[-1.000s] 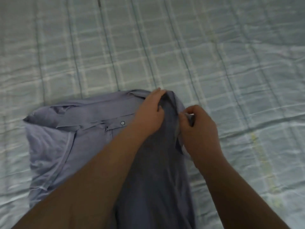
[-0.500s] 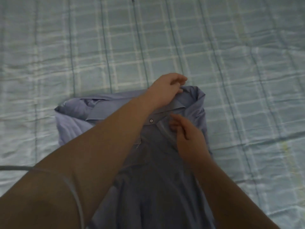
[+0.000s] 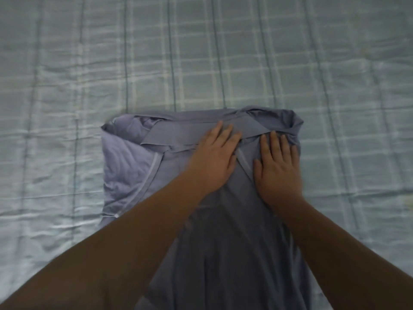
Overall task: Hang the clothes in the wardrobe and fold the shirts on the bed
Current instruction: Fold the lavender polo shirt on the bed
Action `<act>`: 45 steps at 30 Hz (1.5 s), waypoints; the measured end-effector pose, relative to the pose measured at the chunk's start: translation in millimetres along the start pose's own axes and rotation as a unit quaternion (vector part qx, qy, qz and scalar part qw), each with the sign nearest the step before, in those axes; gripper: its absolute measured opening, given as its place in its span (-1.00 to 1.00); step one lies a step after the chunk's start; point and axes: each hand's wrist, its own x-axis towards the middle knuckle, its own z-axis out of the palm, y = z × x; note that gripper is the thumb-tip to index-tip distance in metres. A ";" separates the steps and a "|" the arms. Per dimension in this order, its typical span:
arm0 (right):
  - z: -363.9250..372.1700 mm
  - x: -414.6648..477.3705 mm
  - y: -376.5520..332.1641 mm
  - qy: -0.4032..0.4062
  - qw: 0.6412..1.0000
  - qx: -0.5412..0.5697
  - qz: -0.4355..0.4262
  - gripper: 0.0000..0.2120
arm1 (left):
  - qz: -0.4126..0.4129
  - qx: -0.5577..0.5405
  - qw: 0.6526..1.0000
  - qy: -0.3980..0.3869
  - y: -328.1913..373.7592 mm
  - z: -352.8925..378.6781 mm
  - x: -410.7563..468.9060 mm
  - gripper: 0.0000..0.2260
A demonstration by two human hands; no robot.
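A grey-blue collared shirt (image 3: pixel 138 166) lies on the bed, collar toward the far side, its body running down to the bottom edge of the view. My left hand (image 3: pixel 214 162) lies flat on the shirt just below the collar, fingers straight. Beside it, my right hand (image 3: pixel 277 166) presses flat on the shirt's right side, fingers straight and pointing at the collar. The shirt's left shoulder is folded over, showing a lighter inside and a pale seam. My forearms hide part of the shirt's lower body.
The bed is covered by a pale green checked sheet (image 3: pixel 201 52) with wrinkles, which fills the view around the shirt on the far, left and right sides.
Both hands let go of the collar and right edge and now lie flat on the shirt. The collar is laid flat and the shirt sits squarer in view.
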 end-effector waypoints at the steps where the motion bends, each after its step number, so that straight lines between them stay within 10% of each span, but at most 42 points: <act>1: 2.2 0.4 -0.6 -0.003 1.000 -0.008 0.007 -0.39 | -0.007 0.018 1.000 -0.004 0.1 3.5 -8.5 -0.48; 9: -18.3 -25.1 -1.9 0.020 0.998 0.063 0.000 -0.43 | -0.054 0.006 0.998 -0.008 10.3 12.3 -77.9 -0.47; 19: -23.3 -269.4 4.2 0.035 0.971 0.218 0.086 -0.49 | -0.161 -0.099 0.982 0.016 5.9 21.3 -275.4 -0.50; 26: -14.7 -386.1 0.2 -0.027 0.859 0.346 0.376 -0.46 | -0.366 -0.115 0.921 0.063 9.1 43.6 -454.4 -0.48; 35: -23.4 -407.3 10.1 -0.167 0.799 0.375 0.441 -0.82 | -0.515 -0.330 0.788 -0.059 17.7 37.9 -489.6 -0.65; 40: -41.2 -407.8 23.2 -0.166 0.711 0.511 0.454 -0.86 | -0.541 -0.319 0.774 -0.081 31.7 31.7 -489.1 -0.66; 45: -32.8 -414.6 35.2 -0.187 0.665 0.546 0.474 -0.89 | -0.481 -0.184 0.856 -0.050 61.8 39.5 -492.3 -0.62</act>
